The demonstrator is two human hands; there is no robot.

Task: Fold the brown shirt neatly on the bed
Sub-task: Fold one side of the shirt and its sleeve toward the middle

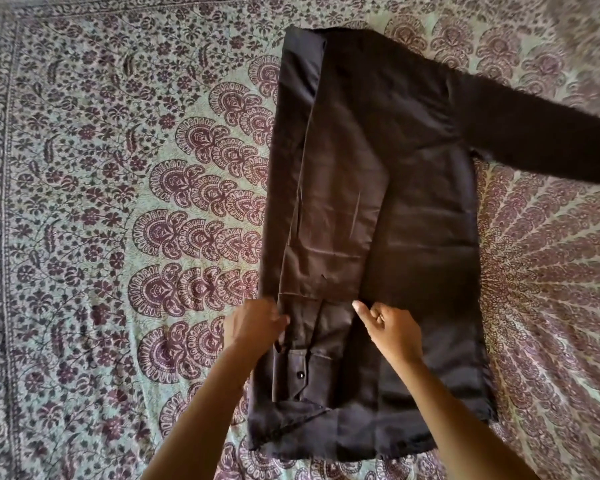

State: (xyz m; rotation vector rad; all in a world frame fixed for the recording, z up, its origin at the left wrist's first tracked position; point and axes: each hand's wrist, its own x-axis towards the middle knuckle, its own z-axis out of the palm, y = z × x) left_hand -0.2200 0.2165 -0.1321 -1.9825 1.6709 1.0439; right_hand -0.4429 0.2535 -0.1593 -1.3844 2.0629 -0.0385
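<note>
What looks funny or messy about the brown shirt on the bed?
One sleeve of the brown shirt sticks out sideways to the right across the bedspread, while the other sleeve is already folded in, so the shirt looks lopsided. The left hand and right hand are at the folded sleeve. Nothing looks torn or spilled.

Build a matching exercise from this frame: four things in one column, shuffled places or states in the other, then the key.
Things
1. dark brown shirt sleeve on the person's right
2. dark brown sleeve with the buttoned cuff
3. small round black button
4. green-and-maroon patterned bedspread

Places or states
A. under the whole dark brown shirt
B. folded down along the shirt's body
C. spread out sideways, unfolded
D. on the cuff

Pairs: 1-C, 2-B, 3-D, 4-A
</note>
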